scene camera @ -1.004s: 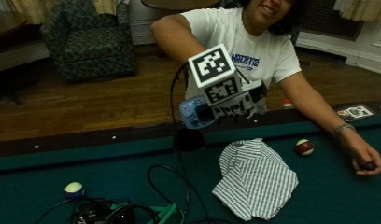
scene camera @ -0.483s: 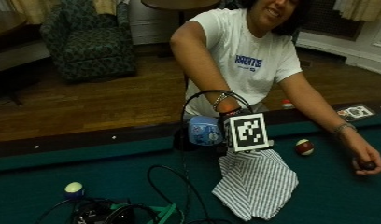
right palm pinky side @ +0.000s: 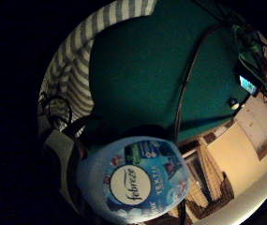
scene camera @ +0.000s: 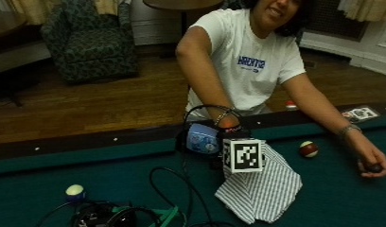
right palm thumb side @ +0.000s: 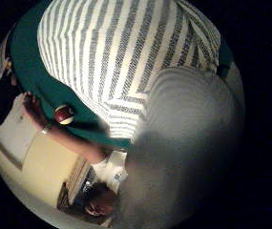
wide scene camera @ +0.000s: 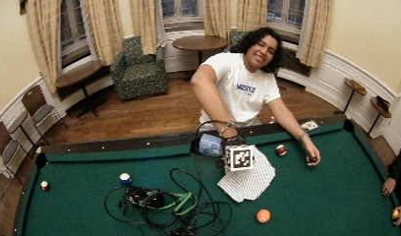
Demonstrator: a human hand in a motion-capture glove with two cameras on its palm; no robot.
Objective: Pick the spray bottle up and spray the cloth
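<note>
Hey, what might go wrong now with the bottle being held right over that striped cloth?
1. The blue Febreze spray bottle in the gloved right hand sits by the striped cloth's edge, so mist may land on the green felt table.
2. Black cables lie beside the cloth and could get wet.
3. The red-and-white billiard ball nearby could be knocked.

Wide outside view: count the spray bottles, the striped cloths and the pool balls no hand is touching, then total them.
Spray bottle: 1
Striped cloth: 1
Balls no hand touches: 4
Total: 6
</note>
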